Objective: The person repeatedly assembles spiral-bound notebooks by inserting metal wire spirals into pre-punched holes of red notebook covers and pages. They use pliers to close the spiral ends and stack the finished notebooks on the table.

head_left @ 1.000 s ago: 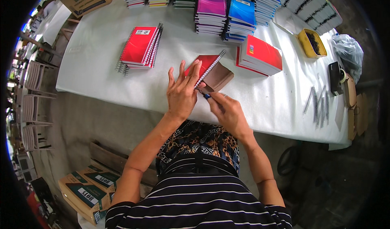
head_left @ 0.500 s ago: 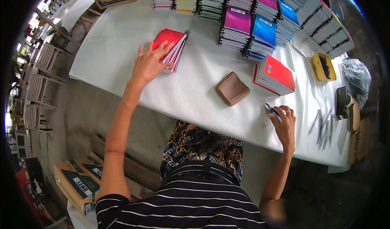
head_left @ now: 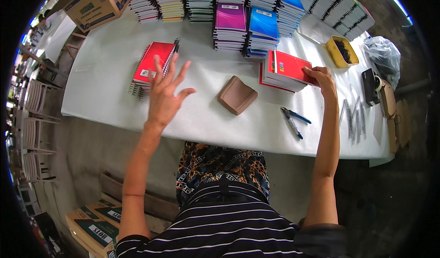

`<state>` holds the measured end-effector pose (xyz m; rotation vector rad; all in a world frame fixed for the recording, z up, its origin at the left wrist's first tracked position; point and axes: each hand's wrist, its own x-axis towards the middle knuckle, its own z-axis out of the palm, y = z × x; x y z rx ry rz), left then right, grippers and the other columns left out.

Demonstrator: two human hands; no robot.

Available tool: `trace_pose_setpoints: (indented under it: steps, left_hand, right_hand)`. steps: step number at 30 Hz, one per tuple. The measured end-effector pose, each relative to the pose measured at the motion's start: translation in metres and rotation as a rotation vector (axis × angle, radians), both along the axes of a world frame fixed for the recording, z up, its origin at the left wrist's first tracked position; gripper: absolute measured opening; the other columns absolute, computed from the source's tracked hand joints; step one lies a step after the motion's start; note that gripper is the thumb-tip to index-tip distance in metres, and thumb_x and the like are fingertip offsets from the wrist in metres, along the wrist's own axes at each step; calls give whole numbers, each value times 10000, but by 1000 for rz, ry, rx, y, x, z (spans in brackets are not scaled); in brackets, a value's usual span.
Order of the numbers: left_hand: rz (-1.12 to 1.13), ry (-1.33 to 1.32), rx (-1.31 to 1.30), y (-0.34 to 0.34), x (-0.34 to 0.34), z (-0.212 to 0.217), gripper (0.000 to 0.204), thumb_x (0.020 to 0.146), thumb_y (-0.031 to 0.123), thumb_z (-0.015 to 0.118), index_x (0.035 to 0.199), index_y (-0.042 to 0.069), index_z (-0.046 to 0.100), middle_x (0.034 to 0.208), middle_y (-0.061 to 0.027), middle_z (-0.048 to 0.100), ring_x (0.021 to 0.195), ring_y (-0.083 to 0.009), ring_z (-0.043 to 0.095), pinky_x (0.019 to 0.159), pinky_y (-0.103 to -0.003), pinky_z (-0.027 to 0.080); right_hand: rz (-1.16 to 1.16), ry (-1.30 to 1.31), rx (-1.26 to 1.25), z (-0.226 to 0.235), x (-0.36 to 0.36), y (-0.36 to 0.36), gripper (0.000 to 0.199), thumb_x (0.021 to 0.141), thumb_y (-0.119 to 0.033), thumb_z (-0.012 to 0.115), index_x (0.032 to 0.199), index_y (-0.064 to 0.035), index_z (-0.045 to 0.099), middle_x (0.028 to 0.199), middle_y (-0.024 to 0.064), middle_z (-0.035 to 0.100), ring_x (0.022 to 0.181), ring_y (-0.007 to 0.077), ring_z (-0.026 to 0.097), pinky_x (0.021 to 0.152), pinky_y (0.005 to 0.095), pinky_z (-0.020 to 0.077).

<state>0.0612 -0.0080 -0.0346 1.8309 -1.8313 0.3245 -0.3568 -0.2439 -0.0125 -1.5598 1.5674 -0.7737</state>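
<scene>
My left hand point(head_left: 167, 93) is open, fingers spread, just over the near right side of a small pile of red spiral notebooks point(head_left: 158, 54). Loose coil ends stick out from that pile. At the right, my right hand point(head_left: 323, 78) grips the right edge of the top red-covered notebook point(head_left: 293, 65) on a block of unbound red notebooks. Blue-handled pliers point(head_left: 295, 120) lie on the white table point(head_left: 206, 134) nearer to me, their handles apart. Between the two red piles sits a brown, curved block point(head_left: 237, 95).
Tall stacks of purple notebooks point(head_left: 230, 17), blue notebooks point(head_left: 263, 22) and others line the far side. A yellow tub point(head_left: 343, 63) of small dark pieces, loose metal coils point(head_left: 353, 118), a black tape dispenser point(head_left: 370, 87) and a clear plastic bag point(head_left: 382, 58) stand right. A carton point(head_left: 98, 8) is far left.
My right hand has let go of the pliers and moved up to the unbound red notebooks. My left hand has come off the spiral notebooks, fingers spreading. The view has shifted.
</scene>
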Motion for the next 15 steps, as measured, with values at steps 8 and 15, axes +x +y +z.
trace_pose_setpoints:
  steps: [8,15]
  left_hand:
    - [-315,823,64,1,-68,17,1041,779,356,779,1585,188,143,1622,-132,234,1504,-382,133,1193,-519,169]
    - [-542,1430,228,32,-67,-40,1082,827,127,770,1584,122,-3,1578,-191,312,1485,-341,228,1195,-427,214]
  right_hand:
    - [109,-430,-171,27,54,112,106,817,-57,743,877,1,678,808,70,694,713,115,621,672,265,485]
    - [408,-467,-45,-72,152,228,250,879,71,631,1026,-38,461,1062,55,589,930,118,534,811,248,443]
